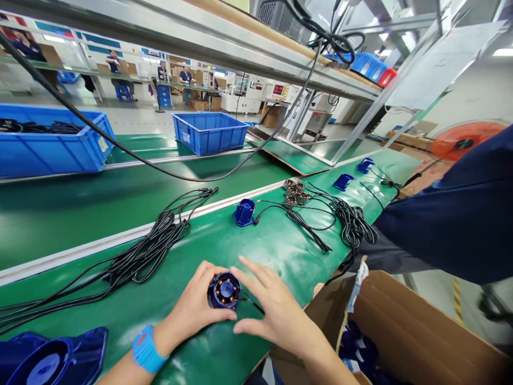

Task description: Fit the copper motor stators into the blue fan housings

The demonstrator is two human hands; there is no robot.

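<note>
My left hand [192,310] grips a small blue round motor part with copper coils [224,291] on the green bench [256,246]. My right hand [272,313] rests on the same part from the right, thumb under it and fingers stretched over its thin black lead. A blue band [146,350] sits on my left wrist. A second blue motor part [244,212] stands further back, with a black wire running from it.
A bundle of black cables [148,251] lies to the left. A blue fan housing [52,361] is at the bottom left corner. More coil parts [294,191] and cables [352,222] lie by a co-worker's dark sleeve [452,224]. An open cardboard box [401,331] stands at right. Blue bins [210,131] sit beyond the belt.
</note>
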